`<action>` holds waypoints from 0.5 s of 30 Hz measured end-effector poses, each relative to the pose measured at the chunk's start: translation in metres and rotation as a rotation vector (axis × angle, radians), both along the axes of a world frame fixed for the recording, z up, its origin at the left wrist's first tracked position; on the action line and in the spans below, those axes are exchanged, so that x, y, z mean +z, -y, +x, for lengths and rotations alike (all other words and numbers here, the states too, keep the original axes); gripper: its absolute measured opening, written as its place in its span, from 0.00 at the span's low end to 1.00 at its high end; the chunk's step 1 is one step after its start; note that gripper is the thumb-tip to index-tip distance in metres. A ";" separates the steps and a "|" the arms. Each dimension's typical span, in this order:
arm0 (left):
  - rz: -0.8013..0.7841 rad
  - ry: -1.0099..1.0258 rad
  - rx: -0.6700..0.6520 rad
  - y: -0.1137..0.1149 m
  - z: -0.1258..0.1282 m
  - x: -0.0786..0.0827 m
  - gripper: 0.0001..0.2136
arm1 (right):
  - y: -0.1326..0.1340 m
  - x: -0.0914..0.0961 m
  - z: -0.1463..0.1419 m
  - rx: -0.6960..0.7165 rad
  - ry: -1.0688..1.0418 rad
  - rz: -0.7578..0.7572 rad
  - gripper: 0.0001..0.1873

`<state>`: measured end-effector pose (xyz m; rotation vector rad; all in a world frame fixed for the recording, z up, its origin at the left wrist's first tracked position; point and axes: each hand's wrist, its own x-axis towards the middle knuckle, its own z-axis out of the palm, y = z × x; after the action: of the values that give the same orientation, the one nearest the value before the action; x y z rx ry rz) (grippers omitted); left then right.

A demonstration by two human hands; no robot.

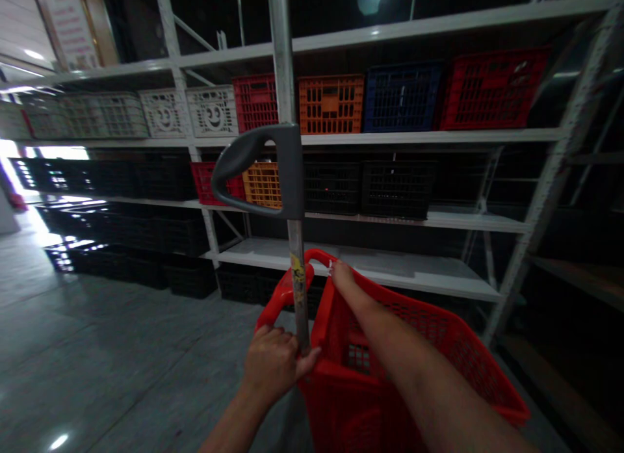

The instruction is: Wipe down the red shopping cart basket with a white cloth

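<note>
A red plastic shopping cart (433, 326) with perforated basket walls stands in front of me at the lower right. My left hand (273, 357) is closed round the near end of its red handlebar, thumb stretched out beside a metal pole. Over the basket reaches my right arm; my right hand (343, 275) grips the cart's far rim near the handlebar, its fingers mostly hidden. A small white bit shows by those fingertips. The upright metal pole (284, 63) runs between the hands, with a grey plastic grip (291, 173) and a worn yellow sticker on it.
Behind the cart rises a white metal shelf rack (390, 140). It carries white crates (212, 112), an orange crate (331, 105), a blue crate (402, 99), red crates (492, 92) and black crates (394, 188). Grey floor (121, 349) extends to the left.
</note>
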<state>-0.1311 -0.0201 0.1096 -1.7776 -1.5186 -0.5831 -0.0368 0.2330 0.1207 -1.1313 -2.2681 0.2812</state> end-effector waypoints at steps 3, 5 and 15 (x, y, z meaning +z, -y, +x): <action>-0.003 -0.012 0.029 -0.001 0.001 0.002 0.21 | 0.022 -0.005 0.005 -0.001 0.019 -0.010 0.08; -0.012 -0.014 0.045 -0.001 0.001 0.003 0.22 | 0.046 -0.011 0.011 0.049 0.026 -0.010 0.08; -0.013 -0.034 0.018 0.002 0.002 0.002 0.21 | 0.061 -0.002 0.015 0.051 0.014 -0.060 0.08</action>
<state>-0.1291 -0.0220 0.1114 -1.7730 -1.5175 -0.5329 -0.0216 0.1721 0.1187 -1.1096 -2.3172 0.3655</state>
